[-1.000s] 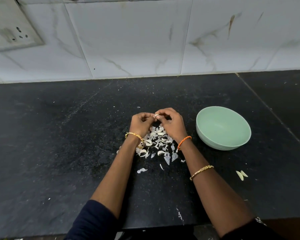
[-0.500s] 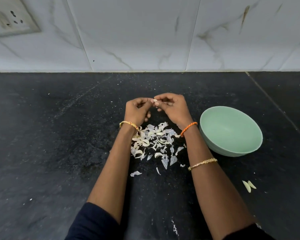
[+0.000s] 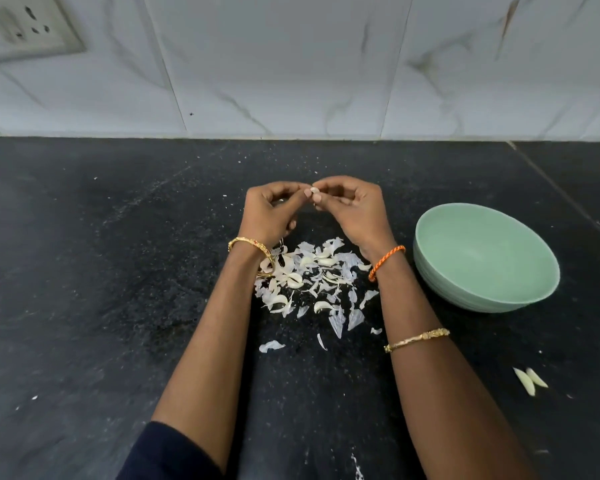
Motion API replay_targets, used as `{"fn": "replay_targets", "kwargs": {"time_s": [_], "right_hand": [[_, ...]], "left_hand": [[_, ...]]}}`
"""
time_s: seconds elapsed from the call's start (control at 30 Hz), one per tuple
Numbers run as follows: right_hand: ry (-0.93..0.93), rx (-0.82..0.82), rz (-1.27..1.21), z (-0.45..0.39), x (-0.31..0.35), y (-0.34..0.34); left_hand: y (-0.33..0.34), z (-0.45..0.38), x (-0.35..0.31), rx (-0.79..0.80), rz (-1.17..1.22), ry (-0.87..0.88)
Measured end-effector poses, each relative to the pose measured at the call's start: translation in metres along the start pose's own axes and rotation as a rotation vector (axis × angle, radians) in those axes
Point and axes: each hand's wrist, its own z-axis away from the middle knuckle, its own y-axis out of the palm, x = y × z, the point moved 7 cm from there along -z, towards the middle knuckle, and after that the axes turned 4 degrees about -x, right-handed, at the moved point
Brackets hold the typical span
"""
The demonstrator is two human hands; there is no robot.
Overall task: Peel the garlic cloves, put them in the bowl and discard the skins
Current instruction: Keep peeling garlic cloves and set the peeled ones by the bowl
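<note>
Counter (image 3: 118, 271): dark stone, carries everything. Bowl (image 3: 485, 258), pale green, appears empty; taken as landmark. Skin pile (image 3: 312, 278) lies near the bowl's left side, unpeeled cloves mixed in. Left hand (image 3: 271, 213) and right hand (image 3: 350, 209) meet left of the bowl, beyond the pile, fingers curled, both pinching one garlic clove (image 3: 315, 190). Step: peeling, early. Next: strip the skin free, carry the clove rightward, release over the bowl.

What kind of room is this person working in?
Most likely a home kitchen: a dark stone counter, a marble-look tiled wall with a socket plate, and garlic skins beside a green bowl.
</note>
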Motion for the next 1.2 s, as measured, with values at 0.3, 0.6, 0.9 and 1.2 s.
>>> {"fn": "replay_targets", "kwargs": {"time_s": [0.3,0.6,0.9,1.2], "right_hand": [[-0.002,-0.053,0.097,-0.002,-0.004,-0.005],[-0.074,-0.142,0.107,0.008,0.007,-0.007],[-0.068,-0.123,-0.015,0.009,0.009,-0.004],[0.016,-0.003,-0.114,0.011,0.006,0.005]], "left_hand": [[0.01,-0.003,-0.001,-0.081,-0.138,0.102],[0.016,0.005,-0.01,-0.093,-0.077,0.113],[0.013,0.002,-0.006,-0.09,-0.006,0.098],[0.015,0.006,0.008,-0.098,0.172,-0.21]]}}
